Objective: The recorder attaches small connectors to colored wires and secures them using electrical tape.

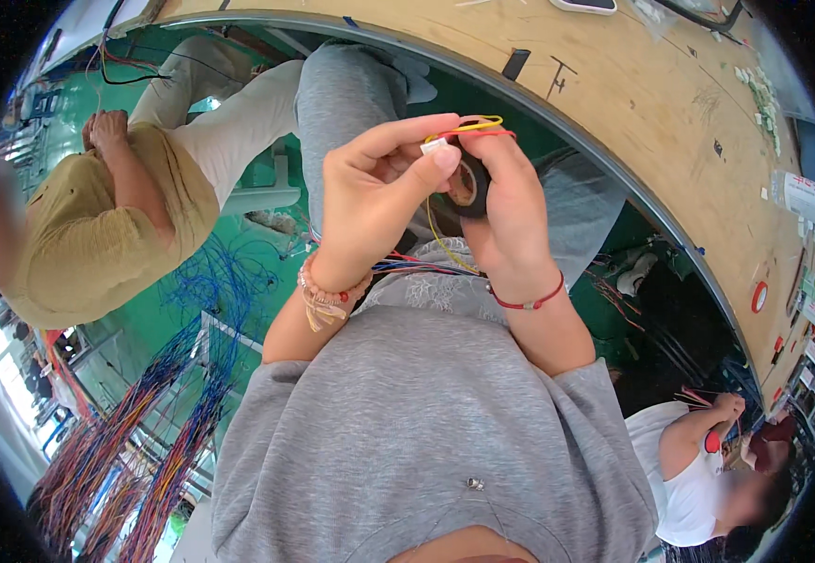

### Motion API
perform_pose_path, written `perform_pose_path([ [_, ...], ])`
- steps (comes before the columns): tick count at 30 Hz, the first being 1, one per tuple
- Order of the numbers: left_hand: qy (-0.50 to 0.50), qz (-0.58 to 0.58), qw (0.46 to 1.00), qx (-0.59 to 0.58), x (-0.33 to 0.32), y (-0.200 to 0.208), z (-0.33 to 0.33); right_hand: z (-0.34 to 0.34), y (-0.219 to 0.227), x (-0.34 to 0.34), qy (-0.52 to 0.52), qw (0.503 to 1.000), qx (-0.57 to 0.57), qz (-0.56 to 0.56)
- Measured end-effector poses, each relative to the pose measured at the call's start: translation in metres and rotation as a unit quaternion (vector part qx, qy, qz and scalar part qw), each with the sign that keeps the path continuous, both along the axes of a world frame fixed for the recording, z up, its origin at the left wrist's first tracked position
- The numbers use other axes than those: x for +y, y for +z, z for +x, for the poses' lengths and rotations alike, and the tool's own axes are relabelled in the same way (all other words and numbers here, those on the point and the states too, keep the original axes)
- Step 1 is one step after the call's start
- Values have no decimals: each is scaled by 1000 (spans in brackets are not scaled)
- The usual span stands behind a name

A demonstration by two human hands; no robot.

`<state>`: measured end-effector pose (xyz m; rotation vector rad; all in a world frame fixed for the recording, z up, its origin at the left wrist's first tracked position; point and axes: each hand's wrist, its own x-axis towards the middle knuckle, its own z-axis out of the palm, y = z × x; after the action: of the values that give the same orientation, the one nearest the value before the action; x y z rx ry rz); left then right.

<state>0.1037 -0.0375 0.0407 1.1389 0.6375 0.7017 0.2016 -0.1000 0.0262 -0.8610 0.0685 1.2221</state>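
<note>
Workshop: thick coloured wire bundles, long wooden workbench.

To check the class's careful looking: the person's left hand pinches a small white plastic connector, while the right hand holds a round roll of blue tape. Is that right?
Not quite: the round roll of tape in the right hand is black, not blue, as the head view shows. The left hand does pinch the small white plastic connector.
</note>
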Motion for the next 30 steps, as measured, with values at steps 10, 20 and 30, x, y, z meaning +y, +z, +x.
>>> perform_pose_path([
  [10, 10, -5, 1000, -3, -1, -7, -3, -3, 1, -6, 8, 999, -8, 37],
  [20, 34, 42, 998, 33, -1, -11, -1, -1, 3, -6, -1, 1000, -8, 27],
  [30, -86, 209, 965, 135, 5, -5, 2, 7, -16, -9, -47, 990, -135, -1],
])
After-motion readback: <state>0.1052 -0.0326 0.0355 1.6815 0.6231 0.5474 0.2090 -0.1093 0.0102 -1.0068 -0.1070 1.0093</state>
